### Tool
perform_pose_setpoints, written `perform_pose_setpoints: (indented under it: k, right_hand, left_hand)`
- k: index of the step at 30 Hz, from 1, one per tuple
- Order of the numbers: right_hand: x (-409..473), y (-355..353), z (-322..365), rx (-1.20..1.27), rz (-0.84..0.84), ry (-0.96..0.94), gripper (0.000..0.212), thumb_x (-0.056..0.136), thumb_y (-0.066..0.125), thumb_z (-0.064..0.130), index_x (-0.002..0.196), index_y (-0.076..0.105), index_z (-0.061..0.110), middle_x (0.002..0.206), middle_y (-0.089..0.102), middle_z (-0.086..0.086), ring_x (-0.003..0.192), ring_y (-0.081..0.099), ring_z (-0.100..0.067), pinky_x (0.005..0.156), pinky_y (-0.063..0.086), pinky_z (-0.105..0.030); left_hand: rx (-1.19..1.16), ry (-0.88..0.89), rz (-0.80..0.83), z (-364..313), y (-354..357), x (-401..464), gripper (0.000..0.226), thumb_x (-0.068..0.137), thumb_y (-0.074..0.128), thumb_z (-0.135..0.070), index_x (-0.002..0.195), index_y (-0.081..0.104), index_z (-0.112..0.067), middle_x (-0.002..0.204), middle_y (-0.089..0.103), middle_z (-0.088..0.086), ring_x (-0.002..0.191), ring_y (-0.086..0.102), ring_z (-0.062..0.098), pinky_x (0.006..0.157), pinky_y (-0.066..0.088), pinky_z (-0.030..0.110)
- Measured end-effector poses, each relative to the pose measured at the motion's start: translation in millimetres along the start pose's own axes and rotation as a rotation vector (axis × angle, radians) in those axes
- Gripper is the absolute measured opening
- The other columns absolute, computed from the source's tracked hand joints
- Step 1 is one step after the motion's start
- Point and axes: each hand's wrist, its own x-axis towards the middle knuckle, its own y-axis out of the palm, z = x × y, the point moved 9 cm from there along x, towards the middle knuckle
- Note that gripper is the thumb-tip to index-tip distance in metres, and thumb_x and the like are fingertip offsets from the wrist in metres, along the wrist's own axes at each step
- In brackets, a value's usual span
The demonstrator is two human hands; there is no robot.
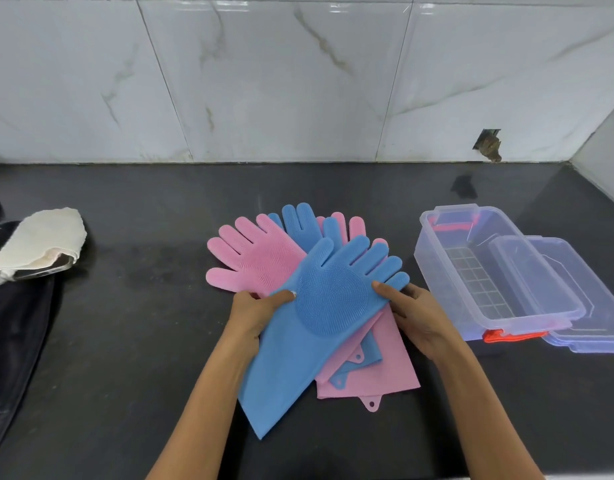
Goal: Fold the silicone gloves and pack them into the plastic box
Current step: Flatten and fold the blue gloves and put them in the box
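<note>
Silicone gloves: top blue glove [319, 306] pinched at both edges by left hand [255, 311] and right hand [420, 318]; folding next, judged, before the plastic box [437, 268].

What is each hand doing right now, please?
Left hand: pinches the left edge of the top blue glove, thumb on top.
Right hand: grips the same glove's right edge, by its little finger.

At the left edge of the frame a cream-white folded cloth [39, 242] lies on the dark desk [143, 323] partly over a dark fabric [14, 323], and behind stands a white marble-tiled wall [264, 81] with a small broken hole [488, 144] at the right.
</note>
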Motion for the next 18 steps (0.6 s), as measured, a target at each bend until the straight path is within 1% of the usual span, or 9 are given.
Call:
perform_pose_setpoints:
  k: [2, 4, 6, 8, 11, 13, 15, 16, 18]
  right_hand:
    - [1, -2, 0, -0.026, -0.041, -0.022, 0.043, 0.058, 0.084, 0.023, 0.097, 0.071, 0.011, 0.092, 0.077, -0.002, 0.083, 0.073, -0.018, 0.068, 0.058, -0.029]
    - [2, -4, 1, -0.062, -0.089, -0.066, 0.032, 0.063, 0.084, 0.018, 0.092, 0.070, 0.015, 0.084, 0.077, 0.004, 0.079, 0.073, -0.015, 0.067, 0.056, -0.027]
    - [1, -4, 1, -0.056, -0.117, -0.111, 0.028, 0.068, 0.082, 0.017, 0.092, 0.068, 0.018, 0.081, 0.076, 0.009, 0.076, 0.073, -0.010, 0.061, 0.056, -0.023]
    - [0, -4, 1, -0.042, -0.102, -0.138, 0.024, 0.073, 0.078, 0.016, 0.093, 0.066, 0.021, 0.081, 0.075, 0.011, 0.075, 0.072, -0.009, 0.057, 0.056, -0.019]
    - [1, -2, -4, 0.010, -0.046, -0.078, 0.021, 0.080, 0.071, 0.015, 0.099, 0.065, 0.021, 0.092, 0.074, 0.004, 0.085, 0.070, -0.015, 0.064, 0.057, -0.026]
    - [3, 0, -11, 0.079, -0.009, -0.007, 0.025, 0.083, 0.068, 0.015, 0.107, 0.063, 0.019, 0.102, 0.072, -0.003, 0.092, 0.069, -0.021, 0.067, 0.057, -0.032]
    - [4, 3, -16, 0.101, 0.006, 0.039, 0.030, 0.084, 0.066, 0.019, 0.114, 0.060, 0.020, 0.106, 0.070, -0.004, 0.095, 0.068, -0.024, 0.064, 0.057, -0.034]
    - [4, 5, -18, 0.105, 0.007, 0.054, 0.032, 0.084, 0.066, 0.021, 0.115, 0.059, 0.022, 0.106, 0.070, -0.004, 0.094, 0.068, -0.025, 0.062, 0.057, -0.034]
    - [4, 9, -22, 0.110, 0.017, 0.094, 0.033, 0.083, 0.067, 0.026, 0.115, 0.057, 0.027, 0.107, 0.069, -0.004, 0.093, 0.067, -0.025, 0.060, 0.057, -0.035]
  left_hand:
    - [-0.049, -0.072, 0.029, 4, 0, 1, 0.042, 0.065, 0.084, -0.012, 0.101, 0.065, 0.001, 0.089, 0.071, 0.016, 0.074, 0.067, 0.028, 0.061, 0.054, 0.031]
    - [-0.045, -0.094, 0.057, 5, 0, 4, 0.044, 0.065, 0.084, -0.013, 0.103, 0.065, -0.001, 0.093, 0.072, 0.017, 0.078, 0.067, 0.029, 0.062, 0.054, 0.032]
    - [-0.010, -0.074, 0.066, 5, -1, 6, 0.039, 0.068, 0.082, -0.016, 0.101, 0.066, -0.002, 0.092, 0.072, 0.015, 0.077, 0.068, 0.027, 0.062, 0.054, 0.031]
    - [0.074, -0.016, 0.055, 4, -4, 10, 0.033, 0.071, 0.080, -0.019, 0.096, 0.067, -0.002, 0.091, 0.073, 0.014, 0.074, 0.067, 0.024, 0.065, 0.054, 0.031]
    - [0.259, 0.066, 0.113, -3, -3, 14, 0.024, 0.073, 0.078, -0.026, 0.085, 0.068, -0.009, 0.088, 0.073, 0.010, 0.070, 0.067, 0.017, 0.062, 0.053, 0.028]
    - [0.418, 0.080, 0.163, -5, -1, 16, 0.034, 0.071, 0.078, -0.036, 0.089, 0.065, -0.010, 0.088, 0.072, 0.007, 0.074, 0.066, 0.017, 0.063, 0.052, 0.028]
    - [0.504, 0.070, 0.216, -4, 2, 17, 0.045, 0.071, 0.077, -0.041, 0.099, 0.061, -0.010, 0.095, 0.070, 0.005, 0.085, 0.067, 0.021, 0.076, 0.055, 0.035]
    - [0.503, 0.068, 0.249, -3, 4, 16, 0.046, 0.072, 0.077, -0.041, 0.103, 0.060, -0.011, 0.099, 0.069, 0.005, 0.090, 0.067, 0.022, 0.083, 0.055, 0.039]
    - [0.461, 0.070, 0.282, -2, 3, 14, 0.044, 0.075, 0.076, -0.036, 0.109, 0.059, -0.013, 0.106, 0.069, 0.004, 0.094, 0.066, 0.022, 0.088, 0.054, 0.042]
